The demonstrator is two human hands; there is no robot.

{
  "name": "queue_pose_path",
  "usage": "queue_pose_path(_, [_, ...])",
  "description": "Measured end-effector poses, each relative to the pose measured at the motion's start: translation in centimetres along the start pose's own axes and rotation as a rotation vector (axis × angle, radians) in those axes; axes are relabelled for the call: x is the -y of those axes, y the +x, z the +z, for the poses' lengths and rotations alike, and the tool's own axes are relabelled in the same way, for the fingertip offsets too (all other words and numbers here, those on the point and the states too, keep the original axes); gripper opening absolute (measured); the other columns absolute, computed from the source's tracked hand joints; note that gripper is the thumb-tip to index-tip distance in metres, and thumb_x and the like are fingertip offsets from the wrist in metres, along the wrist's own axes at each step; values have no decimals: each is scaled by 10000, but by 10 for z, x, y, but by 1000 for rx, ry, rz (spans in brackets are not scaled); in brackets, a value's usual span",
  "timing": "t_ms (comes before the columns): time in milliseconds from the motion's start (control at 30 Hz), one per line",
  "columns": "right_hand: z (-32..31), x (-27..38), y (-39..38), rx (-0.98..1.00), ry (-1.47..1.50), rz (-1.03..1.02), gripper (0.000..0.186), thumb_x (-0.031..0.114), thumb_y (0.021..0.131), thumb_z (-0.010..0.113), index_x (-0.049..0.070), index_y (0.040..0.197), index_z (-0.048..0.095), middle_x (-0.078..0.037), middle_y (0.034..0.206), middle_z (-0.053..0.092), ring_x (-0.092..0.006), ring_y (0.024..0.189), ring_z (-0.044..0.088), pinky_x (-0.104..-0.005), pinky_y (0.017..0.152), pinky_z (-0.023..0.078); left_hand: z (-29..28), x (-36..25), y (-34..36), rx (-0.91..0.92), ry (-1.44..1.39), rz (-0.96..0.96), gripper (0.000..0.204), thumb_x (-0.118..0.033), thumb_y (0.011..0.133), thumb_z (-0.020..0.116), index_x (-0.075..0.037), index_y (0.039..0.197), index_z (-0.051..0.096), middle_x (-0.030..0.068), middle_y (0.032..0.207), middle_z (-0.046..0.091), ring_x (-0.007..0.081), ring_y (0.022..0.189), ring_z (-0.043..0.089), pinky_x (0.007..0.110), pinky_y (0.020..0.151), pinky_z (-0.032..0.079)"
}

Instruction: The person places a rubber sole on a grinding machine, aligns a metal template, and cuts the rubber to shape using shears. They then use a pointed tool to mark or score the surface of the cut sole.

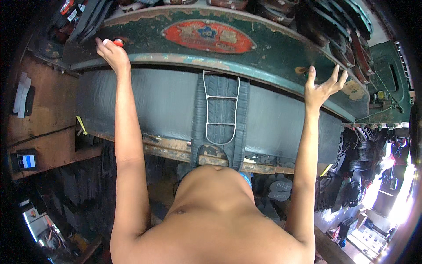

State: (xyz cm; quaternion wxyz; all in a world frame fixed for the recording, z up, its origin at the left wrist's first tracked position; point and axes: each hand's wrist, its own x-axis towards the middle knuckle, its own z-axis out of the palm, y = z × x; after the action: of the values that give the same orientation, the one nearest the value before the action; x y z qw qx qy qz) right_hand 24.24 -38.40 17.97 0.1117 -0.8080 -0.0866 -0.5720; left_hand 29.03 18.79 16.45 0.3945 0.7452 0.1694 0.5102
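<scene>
My left hand (113, 54) is raised against the green machine beam (145, 37), right beside a red push button (118, 42). Its fingers are partly bent and hold nothing; whether one presses the button I cannot tell. At the beam's other end, my right hand (323, 91) has its fingers spread, with the thumb over a worn spot where a small green part barely shows. Below the beam, between my arms, a strip of black treaded rubber (198, 114) lies on the dark bed (149, 105). On it rests a long metal cutting die (222, 97) with two crossbars.
A red oval plate (209, 36) is fixed to the beam. Several dies (343, 48) crowd its top. A wooden panel (44, 114) with a small screen (27, 161) stands left. Dark rubber pieces (351, 163) are heaped at right, and sole-shaped pieces (280, 188) lie under the bed.
</scene>
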Motion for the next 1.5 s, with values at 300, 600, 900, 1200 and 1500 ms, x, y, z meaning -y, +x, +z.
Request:
queue_pose_path(300, [25,-19,6,-139,-85,11,825,678,957,503,101,1538,404,-229,1599,330,-429,1523,208,-610,1211,62,32,3,9,-174,11,96,736,-459,1098,180,116,1556,213,393,1604,145,504,1517,132,560,1243,139])
queue_pose_path(600, [6,-4,-5,-201,-103,-9,796,694,978,433,77,1481,464,-206,1512,430,-407,1475,294,-577,1216,110,3,4,3,-235,140,55,643,-374,1093,270,123,1501,279,398,1533,252,519,1464,220,577,1208,180])
queue_pose_path(900, [10,-6,-12,-164,-117,58,776,702,973,418,92,1446,493,-181,1492,425,-395,1465,299,-574,1220,117,-7,19,13,-197,368,136,564,-338,1072,308,116,1397,385,414,1385,407,561,1281,398,613,1100,313])
queue_pose_path(1200, [7,-9,-17,-144,-88,97,751,689,973,453,103,1439,526,-167,1508,441,-394,1476,295,-572,1227,101,-48,-24,5,-96,217,356,435,-246,1020,501,110,1270,526,347,1209,529,496,1157,520,531,1028,396])
queue_pose_path(1500, [2,-12,-3,-174,-124,26,677,627,1007,474,102,1424,573,-142,1512,504,-410,1459,367,-602,1210,179,-43,-47,-6,81,109,247,321,-143,974,527,-82,1278,609,274,1248,496,444,1114,515,531,993,416])
